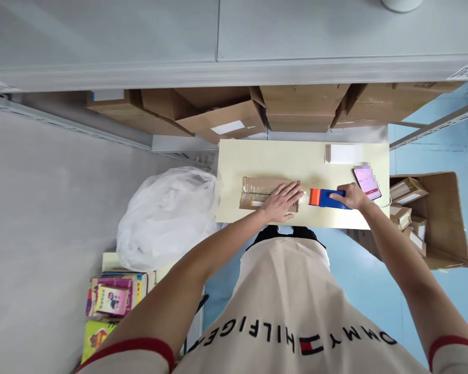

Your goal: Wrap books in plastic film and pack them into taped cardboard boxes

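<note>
A flat cardboard package with shiny clear tape on it lies on the pale yellow table. Across its right end my left hand rests flat, fingers stretched out. My right hand is wrapped round the back of a blue tape dispenser with an orange front end. That orange end points left and sits a short gap from the package. Beyond my right hand lies a phone with a lit pink screen. The underside of the package is hidden.
A white stack of labels or cards lies at the table's back right. An open carton of small boxes stands right; a white plastic bag bulges left. Behind are cardboard boxes under a grey shelf. Books lie lower left.
</note>
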`<move>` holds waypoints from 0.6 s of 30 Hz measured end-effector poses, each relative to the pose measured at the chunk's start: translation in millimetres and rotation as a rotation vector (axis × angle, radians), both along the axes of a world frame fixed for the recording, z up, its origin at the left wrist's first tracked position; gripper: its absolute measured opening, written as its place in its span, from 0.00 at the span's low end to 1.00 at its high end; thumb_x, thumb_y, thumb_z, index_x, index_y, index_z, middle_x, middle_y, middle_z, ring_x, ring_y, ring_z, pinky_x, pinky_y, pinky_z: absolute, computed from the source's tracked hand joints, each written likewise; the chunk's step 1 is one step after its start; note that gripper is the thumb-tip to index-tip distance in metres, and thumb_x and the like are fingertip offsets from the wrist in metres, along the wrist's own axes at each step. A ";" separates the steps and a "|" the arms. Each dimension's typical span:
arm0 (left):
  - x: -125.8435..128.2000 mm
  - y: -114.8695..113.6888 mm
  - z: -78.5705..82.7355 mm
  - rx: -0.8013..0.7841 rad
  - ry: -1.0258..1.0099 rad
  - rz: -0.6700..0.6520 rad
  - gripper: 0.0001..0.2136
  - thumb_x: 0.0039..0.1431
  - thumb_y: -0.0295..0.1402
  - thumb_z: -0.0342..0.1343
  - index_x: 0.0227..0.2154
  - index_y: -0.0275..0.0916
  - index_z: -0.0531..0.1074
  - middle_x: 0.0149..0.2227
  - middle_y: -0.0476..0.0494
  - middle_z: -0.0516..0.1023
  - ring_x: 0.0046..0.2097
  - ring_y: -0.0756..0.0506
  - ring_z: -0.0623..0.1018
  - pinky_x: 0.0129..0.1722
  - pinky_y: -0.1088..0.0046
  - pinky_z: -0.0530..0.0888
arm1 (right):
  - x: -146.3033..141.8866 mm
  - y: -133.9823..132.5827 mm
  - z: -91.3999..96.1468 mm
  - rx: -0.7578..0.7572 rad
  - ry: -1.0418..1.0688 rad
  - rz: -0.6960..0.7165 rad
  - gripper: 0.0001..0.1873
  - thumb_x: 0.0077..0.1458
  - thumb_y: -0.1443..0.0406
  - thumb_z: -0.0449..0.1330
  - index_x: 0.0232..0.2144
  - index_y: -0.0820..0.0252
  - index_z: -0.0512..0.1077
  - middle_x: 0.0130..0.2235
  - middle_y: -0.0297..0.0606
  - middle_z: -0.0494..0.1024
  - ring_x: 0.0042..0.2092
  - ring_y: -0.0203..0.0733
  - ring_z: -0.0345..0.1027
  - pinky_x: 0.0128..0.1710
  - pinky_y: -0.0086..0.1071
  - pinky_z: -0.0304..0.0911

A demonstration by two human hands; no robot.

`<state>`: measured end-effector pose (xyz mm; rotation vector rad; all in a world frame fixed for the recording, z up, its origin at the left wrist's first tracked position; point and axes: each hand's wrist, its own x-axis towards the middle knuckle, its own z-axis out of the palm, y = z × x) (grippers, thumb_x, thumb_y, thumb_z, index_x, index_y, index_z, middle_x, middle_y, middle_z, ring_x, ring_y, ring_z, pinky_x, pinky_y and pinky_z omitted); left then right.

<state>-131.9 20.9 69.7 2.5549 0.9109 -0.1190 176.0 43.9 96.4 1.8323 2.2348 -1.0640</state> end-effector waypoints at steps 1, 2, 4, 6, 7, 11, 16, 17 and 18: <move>-0.8 0.4 -0.4 -0.006 0.005 0.005 0.44 0.56 0.45 0.59 0.70 0.39 0.45 0.73 0.38 0.43 0.73 0.36 0.44 0.69 0.56 0.38 | 7.4 -1.1 2.0 -0.003 -0.004 0.005 0.33 0.52 0.36 0.51 0.16 0.56 0.66 0.18 0.37 0.68 0.22 0.40 0.62 0.26 0.34 0.55; -1.2 0.5 -0.2 -0.010 0.014 0.007 0.45 0.55 0.45 0.60 0.70 0.40 0.45 0.73 0.38 0.43 0.73 0.35 0.43 0.69 0.55 0.38 | 11.8 -2.1 4.2 -0.007 -0.015 0.010 0.33 0.51 0.36 0.51 0.16 0.56 0.66 0.17 0.37 0.68 0.22 0.40 0.62 0.26 0.34 0.55; 0.0 -0.6 2.1 -0.008 0.034 0.008 0.46 0.53 0.46 0.62 0.70 0.41 0.46 0.73 0.37 0.43 0.73 0.34 0.43 0.69 0.53 0.37 | 8.1 -3.8 8.8 -0.023 -0.079 0.005 0.33 0.51 0.36 0.52 0.16 0.56 0.68 0.18 0.39 0.69 0.24 0.42 0.64 0.26 0.34 0.55; 4.2 -3.3 5.7 0.004 0.046 0.012 0.45 0.51 0.46 0.64 0.69 0.44 0.50 0.73 0.37 0.43 0.72 0.33 0.44 0.68 0.49 0.37 | -12.7 -4.2 13.0 -0.031 -0.197 -0.029 0.33 0.51 0.36 0.54 0.19 0.58 0.71 0.21 0.43 0.72 0.27 0.46 0.68 0.27 0.35 0.56; 7.1 -4.9 7.6 0.014 0.053 0.017 0.45 0.49 0.45 0.65 0.68 0.45 0.53 0.73 0.37 0.43 0.72 0.32 0.44 0.68 0.47 0.37 | -27.5 -3.9 15.0 -0.027 -0.262 -0.052 0.33 0.51 0.36 0.54 0.22 0.59 0.73 0.23 0.46 0.73 0.30 0.49 0.71 0.29 0.36 0.57; 18.3 -10.7 11.2 0.052 0.099 0.053 0.38 0.47 0.41 0.68 0.63 0.46 0.63 0.72 0.36 0.47 0.71 0.29 0.47 0.67 0.41 0.39 | -80.6 -2.1 20.3 0.014 -0.397 -0.061 0.26 0.56 0.45 0.57 0.34 0.64 0.78 0.33 0.55 0.78 0.40 0.58 0.74 0.37 0.43 0.61; 27.2 -12.6 8.4 0.029 0.071 0.111 0.34 0.47 0.44 0.67 0.58 0.45 0.68 0.70 0.35 0.53 0.70 0.27 0.49 0.66 0.38 0.40 | -69.2 -17.5 12.8 0.039 -0.466 -0.075 0.21 0.60 0.51 0.55 0.34 0.63 0.78 0.34 0.55 0.79 0.40 0.57 0.75 0.39 0.42 0.61; 27.4 -12.4 8.1 0.005 0.039 0.132 0.36 0.47 0.47 0.67 0.59 0.44 0.68 0.71 0.34 0.51 0.71 0.27 0.48 0.66 0.38 0.40 | -60.5 -24.1 7.8 0.090 -0.468 -0.125 0.24 0.61 0.49 0.53 0.36 0.63 0.77 0.34 0.54 0.80 0.39 0.56 0.75 0.37 0.41 0.61; 26.2 -12.2 8.1 -0.024 -0.003 0.152 0.39 0.46 0.50 0.67 0.61 0.43 0.65 0.71 0.32 0.48 0.71 0.27 0.47 0.66 0.38 0.40 | -52.2 -31.5 1.3 0.135 -0.468 -0.185 0.26 0.62 0.48 0.51 0.38 0.64 0.76 0.35 0.54 0.80 0.38 0.55 0.75 0.36 0.40 0.61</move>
